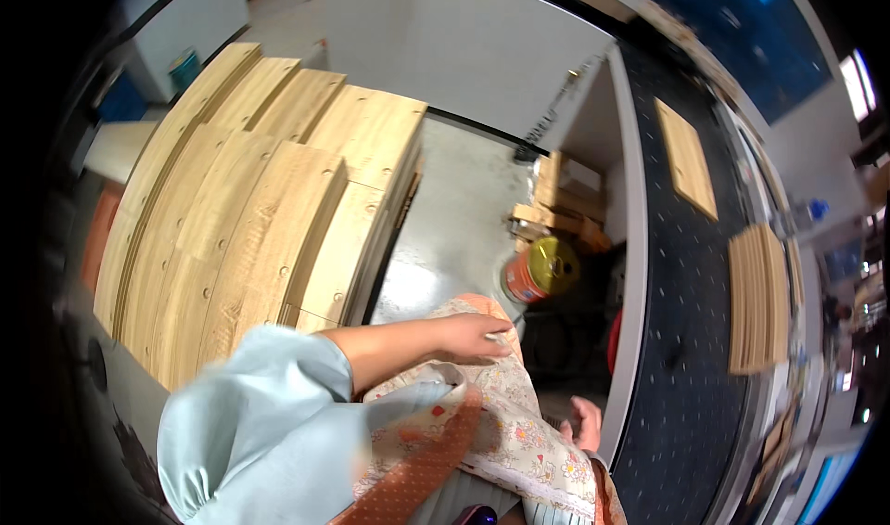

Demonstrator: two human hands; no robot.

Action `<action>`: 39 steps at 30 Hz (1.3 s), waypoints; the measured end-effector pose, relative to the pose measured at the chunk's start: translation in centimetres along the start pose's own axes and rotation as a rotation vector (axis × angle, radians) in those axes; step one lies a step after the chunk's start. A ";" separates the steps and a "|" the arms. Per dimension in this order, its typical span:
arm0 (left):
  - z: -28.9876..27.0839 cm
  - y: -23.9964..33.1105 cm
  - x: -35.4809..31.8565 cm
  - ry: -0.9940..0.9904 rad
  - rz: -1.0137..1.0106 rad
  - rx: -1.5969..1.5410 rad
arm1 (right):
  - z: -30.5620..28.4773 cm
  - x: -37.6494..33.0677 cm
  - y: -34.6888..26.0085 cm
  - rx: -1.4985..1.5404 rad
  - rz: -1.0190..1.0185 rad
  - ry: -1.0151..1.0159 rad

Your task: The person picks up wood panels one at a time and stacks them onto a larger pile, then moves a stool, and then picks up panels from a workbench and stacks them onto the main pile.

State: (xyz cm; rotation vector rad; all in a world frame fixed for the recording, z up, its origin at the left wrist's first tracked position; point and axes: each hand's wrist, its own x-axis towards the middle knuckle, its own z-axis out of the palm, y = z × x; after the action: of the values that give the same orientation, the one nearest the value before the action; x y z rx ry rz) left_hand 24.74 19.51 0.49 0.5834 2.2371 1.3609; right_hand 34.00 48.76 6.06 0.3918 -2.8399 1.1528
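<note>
My left hand (475, 336) is in front of my body, over the flowered apron (519, 432). Its fingers are curled together, and a small pale bit shows at the fingertips, too small to name. Lower and to the right, my right hand (584, 423) has its fingers apart with nothing seen in them. It hangs beside the near edge of the black-topped conveyor table (663, 339). Nearest to my left arm is a stack of light wood-grain boards (250, 219) with round holes along their ends.
One wooden board (686, 159) lies on the black surface, with a stack of thin boards (758, 300) farther along. A green-lidded orange bucket (538, 273) and wood offcuts (556, 205) occupy the floor ahead. A grey panel (445, 43) stands beyond.
</note>
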 end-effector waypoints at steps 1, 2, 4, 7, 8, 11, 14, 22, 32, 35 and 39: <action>-0.6 -0.4 0.9 0.039 -0.089 -0.418 | 0.4 3.6 -1.1 -0.007 -0.070 -0.014; -1.4 -0.6 1.8 0.082 -0.170 -0.835 | 0.9 7.2 -2.2 -0.034 -0.135 -0.028; -3.4 -1.6 3.7 0.178 -0.246 -1.414 | 2.3 14.5 -4.8 -0.065 -0.279 -0.051; -7.7 -4.3 8.6 0.321 -0.253 -1.770 | 5.1 24.8 -7.3 -0.065 -0.475 -0.178; -9.0 -4.5 11.0 0.316 -0.198 -1.845 | 6.9 28.1 -7.7 -0.046 -0.607 -0.172; -14.6 -3.4 16.6 0.248 -0.003 -1.941 | 13.0 38.0 -6.5 -0.152 -0.754 -0.374; -21.6 -3.3 18.0 0.199 0.091 -1.763 | 18.4 49.9 -0.5 -0.201 -0.447 -0.286; -32.2 -17.6 12.9 1.244 -0.354 -1.389 | 23.6 64.6 -0.3 -0.036 -0.232 -0.863; -41.8 -34.9 20.8 1.206 -0.778 -1.002 | 25.3 85.7 4.6 -0.222 -0.035 -0.832; -47.4 -37.4 22.8 1.214 -0.563 -1.030 | 26.1 91.8 10.2 0.086 0.227 -0.808; -52.4 -42.3 23.6 1.342 -0.630 -0.914 | 30.8 98.4 10.0 0.319 0.348 -0.984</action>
State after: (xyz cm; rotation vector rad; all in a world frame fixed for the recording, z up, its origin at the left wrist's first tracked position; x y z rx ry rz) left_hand -29.67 -21.96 -19.93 -1.5922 1.7512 2.3894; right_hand -62.14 13.33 -9.01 0.6427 -3.6359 1.9230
